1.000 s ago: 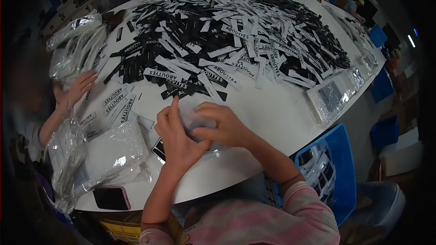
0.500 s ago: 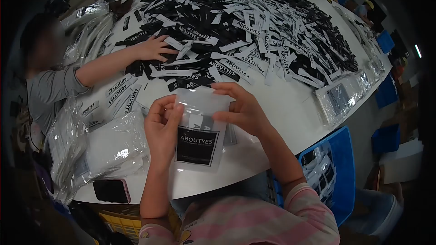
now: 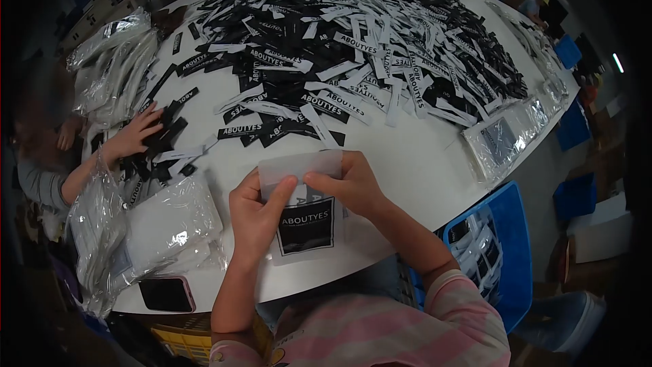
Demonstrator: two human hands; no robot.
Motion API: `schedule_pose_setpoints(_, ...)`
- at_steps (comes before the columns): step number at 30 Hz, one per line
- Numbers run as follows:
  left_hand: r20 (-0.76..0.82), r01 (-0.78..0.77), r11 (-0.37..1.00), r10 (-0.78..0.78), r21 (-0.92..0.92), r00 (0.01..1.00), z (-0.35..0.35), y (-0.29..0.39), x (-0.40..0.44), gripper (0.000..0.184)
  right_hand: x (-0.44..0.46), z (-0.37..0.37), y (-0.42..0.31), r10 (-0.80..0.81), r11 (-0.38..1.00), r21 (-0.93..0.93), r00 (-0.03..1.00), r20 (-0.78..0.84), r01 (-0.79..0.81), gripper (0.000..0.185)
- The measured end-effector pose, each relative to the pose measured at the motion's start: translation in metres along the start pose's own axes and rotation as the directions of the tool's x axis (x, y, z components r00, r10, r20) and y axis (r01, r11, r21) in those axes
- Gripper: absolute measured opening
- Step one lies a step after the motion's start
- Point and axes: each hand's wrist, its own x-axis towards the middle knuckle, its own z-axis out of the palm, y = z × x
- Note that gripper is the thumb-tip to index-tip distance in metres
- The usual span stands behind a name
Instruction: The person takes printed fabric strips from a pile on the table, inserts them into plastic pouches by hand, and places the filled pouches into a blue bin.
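Observation:
A translucent pouch with a black ABOUTYES label (image 3: pixel 305 228) is held upright between my hands, above the near edge of the table. My left hand (image 3: pixel 255 221) grips its upper left side, the thumb on the front. My right hand (image 3: pixel 356 187) pinches its upper right side, with the thumb close to the left one. Pale strips show through the pouch above the label. Beyond my hands spreads a large heap of black and white ABOUTYES strips (image 3: pixel 353 44).
On the left lie clear plastic packs (image 3: pixel 173 221) and a phone (image 3: pixel 166 294). A co-worker's hand (image 3: pixel 139 132) rests on strips there. A blue bin (image 3: pixel 517 251) of filled pouches stands at the right; wrapped packs (image 3: pixel 499 143) lie near the right edge.
Both my thumbs have come together on the upper front of the pouch. The co-worker's hand reached into the heap, then drew back left with black strips now under and around it.

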Motion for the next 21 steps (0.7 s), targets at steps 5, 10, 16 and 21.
schedule_pose_setpoints(5, 0.025, 0.042, 0.995, -0.045, 0.091, 0.999, -0.003, -0.002, -0.004, 0.015, -0.003, 0.001, -0.003, -0.113, 0.988, -0.102, 0.994, -0.002, 0.112, 0.016)
schedule_pose_setpoints(10, -0.013, 0.001, 1.000, -0.001, 0.009, 1.000, 0.003, -0.001, -0.005, 0.012, -0.005, -0.005, 0.002, -0.039, 0.998, -0.061, 0.996, -0.076, 0.035, 0.017)
schedule_pose_setpoints(16, 0.466, 0.145, 0.956, -0.009, -0.255, 0.885, -0.033, -0.053, -0.005, 0.023, -0.059, -0.035, -0.020, -0.183, 0.943, -0.317, 0.953, -0.242, 0.100, 0.025)
schedule_pose_setpoints(21, 0.263, -0.077, 0.996, 0.061, 0.050, 0.963, -0.007, -0.020, -0.022, 0.020, -0.185, -0.150, -0.044, -0.270, 0.954, -0.295, 0.608, -0.747, 0.061, 0.022)
